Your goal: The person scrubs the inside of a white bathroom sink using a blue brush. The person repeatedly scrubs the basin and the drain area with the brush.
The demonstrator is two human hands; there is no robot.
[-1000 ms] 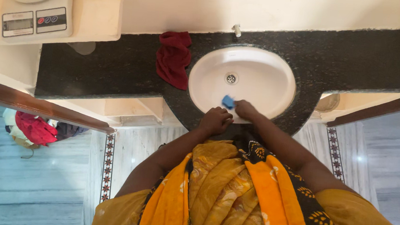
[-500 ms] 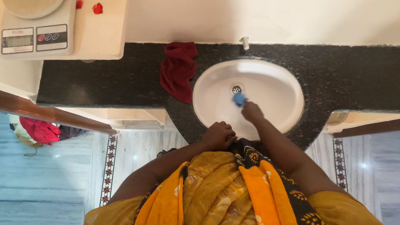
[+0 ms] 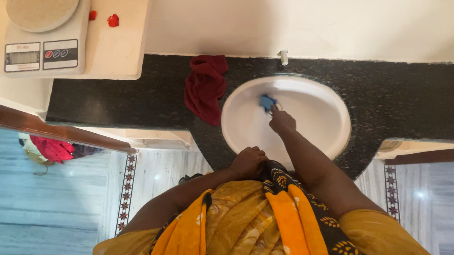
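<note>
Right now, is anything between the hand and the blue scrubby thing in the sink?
No. The right hand already holds the blue scrubber against the white sink near the drain. Nothing visible lies between them.

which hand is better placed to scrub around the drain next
Right, likely: the right hand already presses the blue scrub pad inside the white sink; the left hand rests at the front rim.

Mustard-yellow patterned garment covers the torso and shoulders; a bright orange drape with a black, gold-motif border runs down the front; both forearms bare, unsleeved.
</note>
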